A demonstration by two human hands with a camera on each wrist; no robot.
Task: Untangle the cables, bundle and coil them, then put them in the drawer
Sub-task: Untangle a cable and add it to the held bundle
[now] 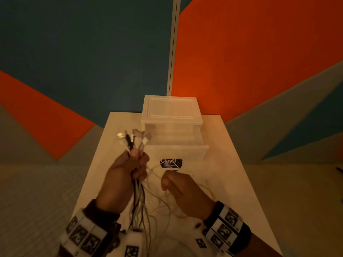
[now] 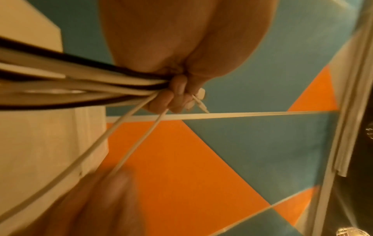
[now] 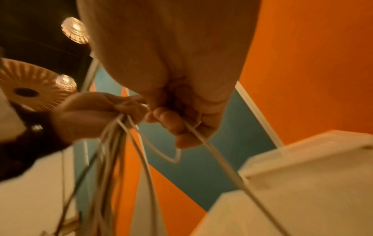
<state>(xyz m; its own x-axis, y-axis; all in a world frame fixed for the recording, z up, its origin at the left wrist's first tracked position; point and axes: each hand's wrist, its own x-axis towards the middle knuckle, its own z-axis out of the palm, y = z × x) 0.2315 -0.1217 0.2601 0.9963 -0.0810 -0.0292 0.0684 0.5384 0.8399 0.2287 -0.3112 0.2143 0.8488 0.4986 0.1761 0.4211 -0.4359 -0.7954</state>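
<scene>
My left hand grips a bundle of black and white cables in a fist, held upright above the table. Their plug ends fan out above the fist and the loose lengths hang down toward my wrists. In the left wrist view the cables run into the curled fingers. My right hand holds a thin white cable that runs through its curled fingers, just right of the bundle. A translucent plastic drawer unit stands behind, its drawer pulled partly out.
The white table is narrow, with edges close on both sides and carpet below. A dark round sticker lies on the table in front of the drawer. Loose white cable loops trail over the table near my right wrist. Orange and teal wall panels stand behind.
</scene>
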